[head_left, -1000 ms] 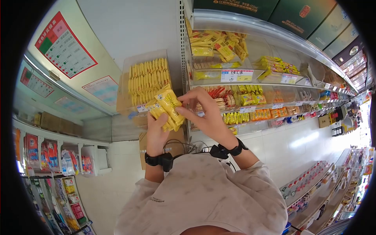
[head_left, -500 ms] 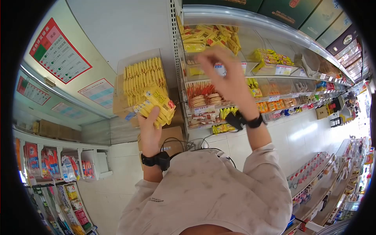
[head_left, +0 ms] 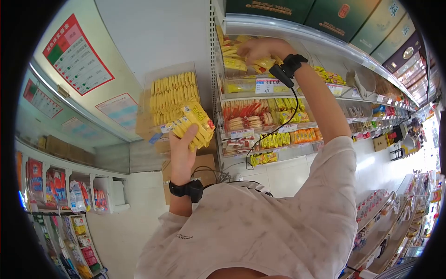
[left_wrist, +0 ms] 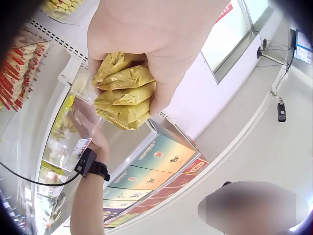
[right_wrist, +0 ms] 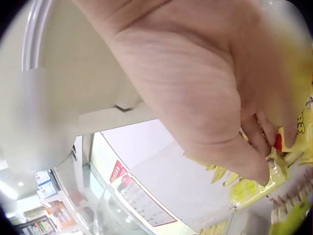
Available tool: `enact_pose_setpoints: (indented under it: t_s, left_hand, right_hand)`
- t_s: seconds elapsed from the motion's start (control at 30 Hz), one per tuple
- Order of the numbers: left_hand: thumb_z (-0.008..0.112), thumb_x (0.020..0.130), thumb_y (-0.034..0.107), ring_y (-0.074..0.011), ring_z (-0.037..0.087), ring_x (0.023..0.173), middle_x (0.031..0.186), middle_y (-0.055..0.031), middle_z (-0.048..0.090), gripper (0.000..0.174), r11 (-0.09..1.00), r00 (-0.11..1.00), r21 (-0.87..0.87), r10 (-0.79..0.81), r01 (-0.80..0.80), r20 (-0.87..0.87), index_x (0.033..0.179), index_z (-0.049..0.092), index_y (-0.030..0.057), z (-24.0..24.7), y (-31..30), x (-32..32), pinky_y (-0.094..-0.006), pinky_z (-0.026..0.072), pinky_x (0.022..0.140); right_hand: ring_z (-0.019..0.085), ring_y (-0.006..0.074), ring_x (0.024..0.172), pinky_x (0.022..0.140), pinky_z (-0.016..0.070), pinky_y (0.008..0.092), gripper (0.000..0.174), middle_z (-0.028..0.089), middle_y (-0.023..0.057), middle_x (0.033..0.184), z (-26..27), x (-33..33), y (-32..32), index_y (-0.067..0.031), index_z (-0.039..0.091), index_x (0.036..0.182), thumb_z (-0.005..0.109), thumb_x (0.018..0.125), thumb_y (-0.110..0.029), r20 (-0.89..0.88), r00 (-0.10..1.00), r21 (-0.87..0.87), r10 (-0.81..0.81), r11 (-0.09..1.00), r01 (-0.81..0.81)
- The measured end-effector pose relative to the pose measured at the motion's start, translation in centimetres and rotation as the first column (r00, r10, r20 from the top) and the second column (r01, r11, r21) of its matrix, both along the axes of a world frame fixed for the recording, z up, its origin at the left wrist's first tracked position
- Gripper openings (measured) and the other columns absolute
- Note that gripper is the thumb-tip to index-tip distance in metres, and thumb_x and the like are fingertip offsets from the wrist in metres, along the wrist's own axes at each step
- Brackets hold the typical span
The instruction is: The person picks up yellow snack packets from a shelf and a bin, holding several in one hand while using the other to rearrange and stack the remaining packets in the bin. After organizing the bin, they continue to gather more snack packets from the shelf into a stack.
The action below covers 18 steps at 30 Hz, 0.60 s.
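My left hand [head_left: 182,153] grips a stack of several yellow snack packets [head_left: 194,122], thumb across the near side. In the left wrist view the stacked packets [left_wrist: 124,100] show their crimped ends between thumb and fingers. My right hand [head_left: 268,49] is inside the top shelf bin, over a heap of loose yellow packets [head_left: 234,63]. In the right wrist view its thumb and curled fingers meet at one yellow packet [right_wrist: 257,190], pinching its end. Part of the heap is hidden behind that hand.
A clear bin with upright rows of yellow packets [head_left: 174,93] stands to the left. Lower shelves hold red-and-white packets [head_left: 244,109] and other snacks. Green boxes [head_left: 334,23] line the top. A cardboard box [head_left: 169,174] and cables are below; a black cable [head_left: 278,128] hangs from my right wrist.
My right hand has left the stack in my left hand and reached up and right into the top shelf bin. The left hand keeps hold of its packets, nearly in place.
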<state>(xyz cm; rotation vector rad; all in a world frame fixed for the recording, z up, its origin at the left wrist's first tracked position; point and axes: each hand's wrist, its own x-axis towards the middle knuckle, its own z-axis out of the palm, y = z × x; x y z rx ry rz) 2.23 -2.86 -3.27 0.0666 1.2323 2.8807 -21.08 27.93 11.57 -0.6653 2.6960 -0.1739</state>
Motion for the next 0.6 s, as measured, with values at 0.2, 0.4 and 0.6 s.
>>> enact_pose_setpoints:
  t_s: [0.2,0.4,0.6]
  left_hand:
    - [0.065,0.097,0.001,-0.0261,0.056,0.130,0.143,-0.0111,0.054,0.057,1.000,1.000,-0.002,0.002,-0.002,0.018,0.148,0.039,0.0041,0.0,0.1,0.0,-0.0435,0.0516,0.106]
    - [0.070,0.094,-0.001,-0.0210,0.065,0.115,0.128,-0.0099,0.063,0.045,0.997,0.999,0.062,0.037,-0.037,0.005,0.134,0.051,-0.0004,1.0,1.0,0.0,-0.0361,0.0564,0.096]
    - [0.068,0.096,0.002,-0.0231,0.060,0.124,0.137,-0.0101,0.058,0.053,1.000,1.000,-0.020,0.010,-0.010,-0.002,0.143,0.044,0.0024,0.7,0.9,-0.2,-0.0397,0.0534,0.102]
  right_hand:
    - [0.068,0.0239,0.104,0.089,0.0522,0.0344,0.056,0.072,0.0111,0.110,1.0,2.7,-3.1,-0.0015,0.068,0.121,0.074,0.080,-0.039,0.027,0.998,0.095,-0.052,0.994,0.049]
    - [0.062,0.0182,0.056,0.057,0.0472,0.0343,0.041,0.059,0.0017,0.055,-1.6,0.5,-4.1,-0.0007,0.068,0.067,0.074,0.079,-0.039,0.141,0.990,0.082,-0.018,0.997,0.006]
    - [0.069,0.0179,0.062,0.060,0.0545,0.0316,0.031,0.072,0.0081,0.074,-1.4,1.5,-5.4,0.0008,0.073,0.077,0.083,0.074,-0.028,0.089,0.993,0.037,-0.082,0.996,0.079]
